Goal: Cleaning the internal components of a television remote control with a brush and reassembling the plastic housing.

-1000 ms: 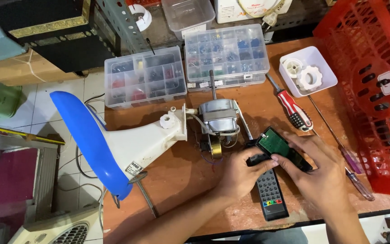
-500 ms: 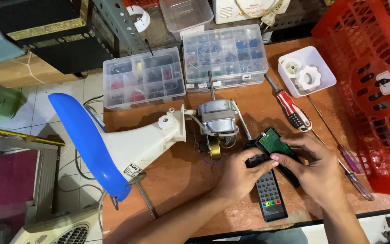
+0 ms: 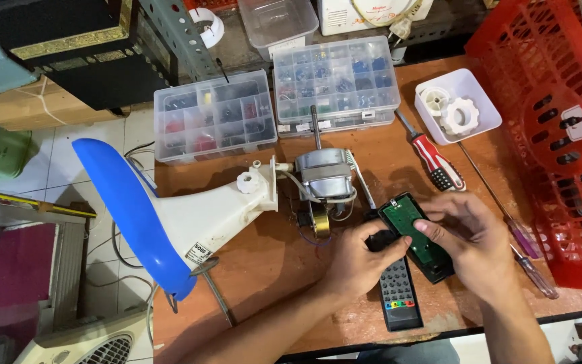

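Head view: left hand (image 3: 362,259) and right hand (image 3: 473,246) pinch an opened remote half with green circuit board (image 3: 417,232) over the tabletop (image 3: 264,263), above a black remote front (image 3: 399,296). Beyond: fan motor (image 3: 323,176), white fan stand (image 3: 203,216), red screwdriver (image 3: 436,160), two parts organisers (image 3: 213,114).

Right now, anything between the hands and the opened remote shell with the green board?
Nothing visible. Both the left hand and right hand already touch the remote shell, green circuit board facing up; the keypad half lies beneath them.

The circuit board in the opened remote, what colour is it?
Green, set in a black casing; the circuit board shows in the head view, under the right hand.
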